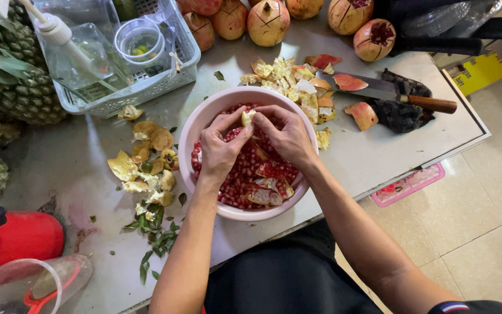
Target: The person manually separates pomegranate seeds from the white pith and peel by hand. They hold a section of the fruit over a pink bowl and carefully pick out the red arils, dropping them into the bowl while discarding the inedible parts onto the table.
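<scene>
Your left hand [219, 148] and right hand [289, 136] meet over the pink bowl [196, 125], fingers of both pinched together on one small pale pomegranate piece [247, 118] held just above the bowl's far side. The bowl sits on the steel table [373, 154] right in front of you and is heaped with red seeds [245, 171], with a few bits of white pith and rind lying among them near the front (one chunk shows red seeds clinging to it). Peels [146, 160] lie scattered to the left of the bowl, with green leaves just below them, and a second pile of rind [289, 81] sits just behind it. A knife [387, 93] with a wooden handle rests to the right, on a dark cloth, with a slice of red rind on its blade. Whole pomegranates [268, 20] line the table's far edge, a white basket [146, 87] stands at the back left, and pineapples [27, 96] crowd the left side.
</scene>
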